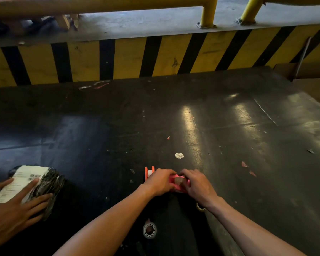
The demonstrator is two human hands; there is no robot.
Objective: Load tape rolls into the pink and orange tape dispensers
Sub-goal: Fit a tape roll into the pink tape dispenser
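Working over the dark, scuffed, glossy tabletop (220, 126), you are keeping both hands together on the pink dispenser (176, 184), which is sitting at about 6 o'clock in the head view. Your left hand (160, 182) is clamping its side while your right hand (196, 184) is pressing fingers onto a tan tape roll (179, 180) in its cradle. I judge you are seating the roll; steady the light plastic body firmly and push squarely so the core is dropping onto the hub.

The orange dispenser (149, 172) is standing upright just beside your left hand, at its 10 o'clock, holding something white. A white spoked core (149, 230) is lying nearer you, and another ring (199, 207) is peeking from under your right wrist. At 8 o'clock, another person's hand (17, 206) is resting on a crinkly black parcel (44, 183).
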